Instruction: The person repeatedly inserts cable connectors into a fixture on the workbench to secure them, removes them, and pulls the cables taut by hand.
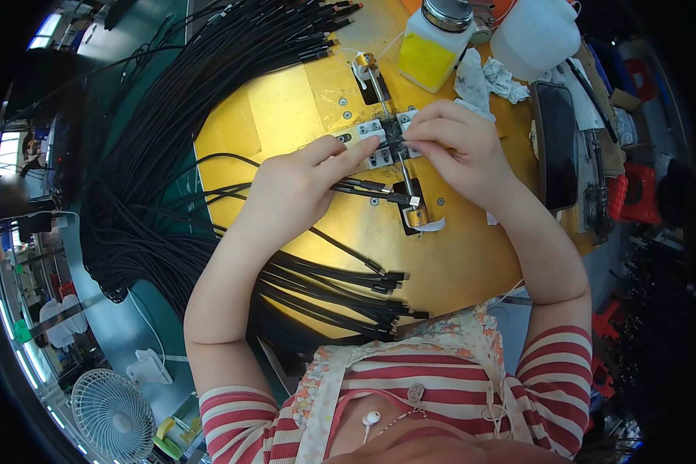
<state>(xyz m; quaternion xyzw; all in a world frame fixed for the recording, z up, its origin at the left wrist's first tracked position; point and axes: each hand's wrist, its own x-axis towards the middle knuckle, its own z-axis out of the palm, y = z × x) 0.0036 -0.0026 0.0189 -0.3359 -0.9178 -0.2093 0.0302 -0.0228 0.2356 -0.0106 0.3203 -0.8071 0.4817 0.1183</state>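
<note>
My left hand (305, 182) is closed around black cables, with its index finger reaching to the small metal fixture (375, 129) on the gold plate. Two cable ends with metal plugs (414, 200) stick out below that hand. My right hand (456, 143) is pinched at the right side of the fixture, thumb and index finger together; whatever lies between them is too small to make out. A metal rod (406, 176) runs through the fixture between two brass-coloured ends. More black cables (340, 290) lie loose on the gold plate (472, 255) nearer my body.
A big bundle of black cables (155, 124) curves along the left. At the back right stand a bottle with yellow liquid (428, 58), a white container (535, 35) and crumpled tissue (505, 81). A dark phone (555, 145) lies at the right. A fan (114, 416) is at lower left.
</note>
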